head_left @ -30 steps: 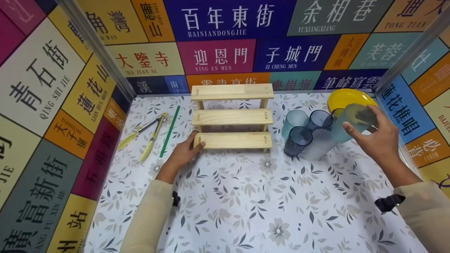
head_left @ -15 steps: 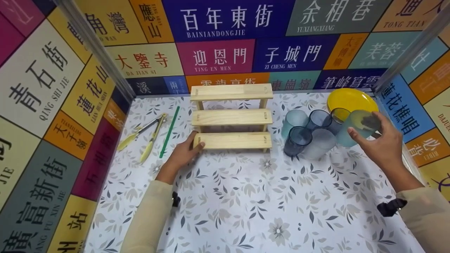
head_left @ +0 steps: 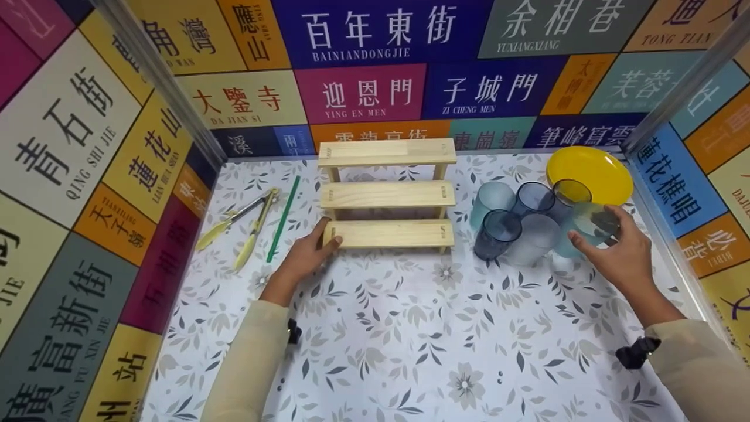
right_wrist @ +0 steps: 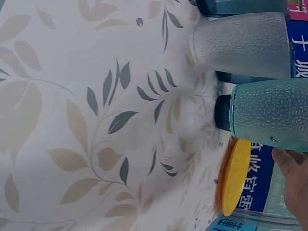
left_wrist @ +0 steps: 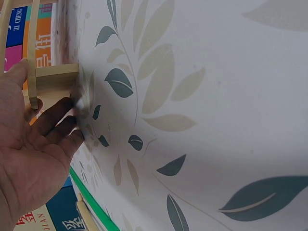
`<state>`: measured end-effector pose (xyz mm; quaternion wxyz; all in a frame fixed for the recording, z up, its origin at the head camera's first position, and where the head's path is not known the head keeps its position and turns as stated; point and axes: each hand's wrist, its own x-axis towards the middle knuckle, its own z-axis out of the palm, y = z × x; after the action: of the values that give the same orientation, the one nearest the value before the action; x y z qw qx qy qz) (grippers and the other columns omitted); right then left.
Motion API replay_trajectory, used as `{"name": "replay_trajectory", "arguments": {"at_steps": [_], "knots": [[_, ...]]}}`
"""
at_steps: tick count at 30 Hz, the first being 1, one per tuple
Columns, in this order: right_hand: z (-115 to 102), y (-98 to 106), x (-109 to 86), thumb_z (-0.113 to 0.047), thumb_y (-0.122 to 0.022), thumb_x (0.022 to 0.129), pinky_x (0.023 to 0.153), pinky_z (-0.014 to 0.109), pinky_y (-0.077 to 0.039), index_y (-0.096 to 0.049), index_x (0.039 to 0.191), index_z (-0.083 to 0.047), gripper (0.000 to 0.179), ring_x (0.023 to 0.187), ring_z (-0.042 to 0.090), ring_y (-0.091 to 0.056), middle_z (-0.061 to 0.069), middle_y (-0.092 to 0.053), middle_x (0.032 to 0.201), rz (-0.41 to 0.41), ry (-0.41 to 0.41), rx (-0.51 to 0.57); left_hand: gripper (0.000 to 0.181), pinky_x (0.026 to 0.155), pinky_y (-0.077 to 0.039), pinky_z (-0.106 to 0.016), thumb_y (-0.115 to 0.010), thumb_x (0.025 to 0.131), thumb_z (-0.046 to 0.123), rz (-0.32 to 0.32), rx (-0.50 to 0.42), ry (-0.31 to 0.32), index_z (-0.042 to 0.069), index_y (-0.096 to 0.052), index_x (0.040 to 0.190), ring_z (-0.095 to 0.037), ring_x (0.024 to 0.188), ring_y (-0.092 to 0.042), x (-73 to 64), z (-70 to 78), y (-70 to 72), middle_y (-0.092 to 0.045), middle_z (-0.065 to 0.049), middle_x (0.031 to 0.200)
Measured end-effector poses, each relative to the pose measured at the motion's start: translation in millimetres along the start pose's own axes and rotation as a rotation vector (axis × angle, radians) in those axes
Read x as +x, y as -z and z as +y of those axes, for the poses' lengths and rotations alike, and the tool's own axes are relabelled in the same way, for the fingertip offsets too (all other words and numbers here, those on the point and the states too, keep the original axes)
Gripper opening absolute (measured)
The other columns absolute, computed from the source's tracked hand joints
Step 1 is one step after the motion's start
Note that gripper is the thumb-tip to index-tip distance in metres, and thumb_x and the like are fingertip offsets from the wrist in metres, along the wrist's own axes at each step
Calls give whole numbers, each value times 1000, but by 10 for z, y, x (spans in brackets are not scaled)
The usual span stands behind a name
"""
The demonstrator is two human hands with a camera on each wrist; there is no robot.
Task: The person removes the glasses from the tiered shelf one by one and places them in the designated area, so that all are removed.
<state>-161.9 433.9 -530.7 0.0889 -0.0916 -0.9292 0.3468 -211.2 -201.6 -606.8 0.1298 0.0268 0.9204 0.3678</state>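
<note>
The right hand [head_left: 618, 255] has come down. A second ago it held the teal cup [head_left: 586, 228] up in the air, tipped over near the yellow plate [head_left: 592, 170]. Now the cup is low, down by the other cups [head_left: 515, 220], and it looks like it is on the bench [head_left: 410, 340] or just about to touch it (the wrist view shows its bottom very close to the flowery cloth). So the cup seems to be getting put down with its friends, right beside the frosted cup [right_wrist: 240, 45].

The right hand's fingers are curled round the cup's top end, with the arm stretched forward and the wrist bent down.

The left hand [head_left: 307, 255] has not moved. It rests flat, with its fingers straight, against the left end of the wooden step shelf [head_left: 387, 193], holding nothing.
</note>
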Motion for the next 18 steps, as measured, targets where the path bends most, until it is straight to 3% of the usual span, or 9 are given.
{"name": "replay_trajectory", "arguments": {"at_steps": [5, 7, 10, 18], "knots": [[93, -77, -6, -55, -83, 97, 118, 42, -54, -33, 172, -15, 99, 146, 46, -55, 23, -56, 164, -51, -20, -10, 86, 119, -47, -66, -50, 110, 71, -6, 0, 12, 30, -19, 179, -54, 141, -61, -7, 23, 8, -53, -30, 165], [122, -113, -6, -55, -83, 98, 120, 59, -50, -31, 173, -13, 100, 149, 49, -51, 25, -51, 167, -64, -31, -11, 87, 122, -45, -66, -50, 110, 71, -8, 6, 18, 30, -19, 180, -55, 146, -57, -3, 31, 7, -49, -30, 168], [172, -160, 1, -55, -82, 98, 119, 74, -41, -28, 174, -12, 103, 152, 55, -44, 28, -42, 173, -84, -58, -9, 87, 122, -44, -66, -50, 110, 71, -7, 10, 18, 29, -19, 179, -55, 147, -56, 2, 40, 5, -49, -30, 169], [235, -235, 5, -59, -79, 99, 121, 80, -33, -23, 175, -10, 106, 155, 59, -37, 32, -32, 176, -127, -86, 6, 86, 121, -45, -67, -50, 110, 71, -3, 18, -1, 29, -20, 179, -56, 145, -58, 6, -1, 20, -50, -31, 167]]}}
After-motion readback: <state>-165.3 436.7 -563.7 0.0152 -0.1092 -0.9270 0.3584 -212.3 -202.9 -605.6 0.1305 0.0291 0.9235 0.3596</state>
